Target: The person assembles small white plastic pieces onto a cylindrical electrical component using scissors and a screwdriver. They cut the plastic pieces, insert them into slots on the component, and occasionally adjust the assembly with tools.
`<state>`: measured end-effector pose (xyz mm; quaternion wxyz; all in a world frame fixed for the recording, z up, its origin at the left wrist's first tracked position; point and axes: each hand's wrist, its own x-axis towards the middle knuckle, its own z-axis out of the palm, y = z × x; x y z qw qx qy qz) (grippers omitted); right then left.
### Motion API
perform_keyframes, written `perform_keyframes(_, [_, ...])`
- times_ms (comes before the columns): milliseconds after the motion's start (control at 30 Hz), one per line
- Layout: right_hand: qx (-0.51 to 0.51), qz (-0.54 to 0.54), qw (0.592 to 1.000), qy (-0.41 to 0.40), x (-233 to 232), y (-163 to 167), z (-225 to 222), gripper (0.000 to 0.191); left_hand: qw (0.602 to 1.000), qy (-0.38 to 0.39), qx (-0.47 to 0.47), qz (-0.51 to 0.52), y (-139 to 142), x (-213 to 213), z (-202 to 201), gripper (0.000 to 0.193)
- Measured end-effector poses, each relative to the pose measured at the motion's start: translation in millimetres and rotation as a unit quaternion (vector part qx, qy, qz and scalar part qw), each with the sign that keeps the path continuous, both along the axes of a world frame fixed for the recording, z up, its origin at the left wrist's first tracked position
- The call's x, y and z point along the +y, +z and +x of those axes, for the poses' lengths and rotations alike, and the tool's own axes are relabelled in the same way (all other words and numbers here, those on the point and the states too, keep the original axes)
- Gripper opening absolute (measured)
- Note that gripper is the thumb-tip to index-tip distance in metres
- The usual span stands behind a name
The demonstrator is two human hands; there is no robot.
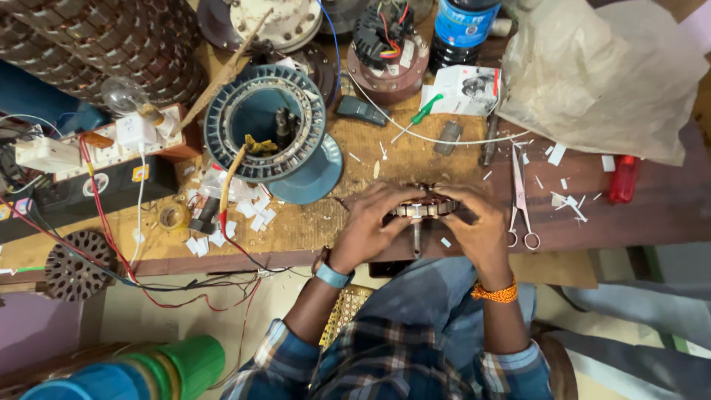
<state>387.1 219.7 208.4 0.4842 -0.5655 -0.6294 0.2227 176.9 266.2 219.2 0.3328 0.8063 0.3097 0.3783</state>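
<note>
Both my hands grip a small round motor stator (424, 209) with a metal laminated rim and dark copper windings, held at the front edge of the wooden bench (311, 230). My left hand (370, 222) wraps its left side, fingers curled over the top. My right hand (478, 226) holds its right side the same way. A short metal shaft (416, 241) hangs down from the stator between my hands. My fingers hide most of the windings.
A large blue-rimmed stator housing (266, 122) stands behind left. Scissors (521, 196) lie right of my hands, with a red lighter (623, 178), paper scraps, a green screwdriver (426, 110), a bottle (463, 30), a crumpled plastic bag (600, 74), a bulb and switchboard (118, 133) and wires left.
</note>
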Motion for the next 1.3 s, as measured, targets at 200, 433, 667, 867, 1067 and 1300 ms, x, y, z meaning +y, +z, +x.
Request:
perform_keyframes(200, [-0.031,0.069,0.997,0.006,19,5,6,0.049,0.984,0.017,0.115,0.137,14,19,0,0.049])
perform_keyframes(433, [-0.058,-0.022,0.991,0.120,56,7,50,0.049,0.984,0.045,0.101,0.140,9,34,-4,0.047])
perform_keyframes(667, [-0.300,0.069,0.949,0.069,149,-14,26,0.051,0.995,0.017,0.072,0.064,15,34,-11,0.049])
perform_keyframes(867, [-0.395,0.085,0.914,0.045,183,-6,2,0.042,0.994,0.019,0.078,0.074,31,35,-10,0.050])
perform_keyframes(1067, [0.033,0.065,0.997,-0.017,145,0,10,0.055,0.995,0.028,0.070,0.062,22,36,-7,0.048])
perform_keyframes(1300, [0.554,-0.001,0.825,0.111,106,-37,36,0.056,0.995,0.020,0.069,0.064,15,35,-5,0.048])
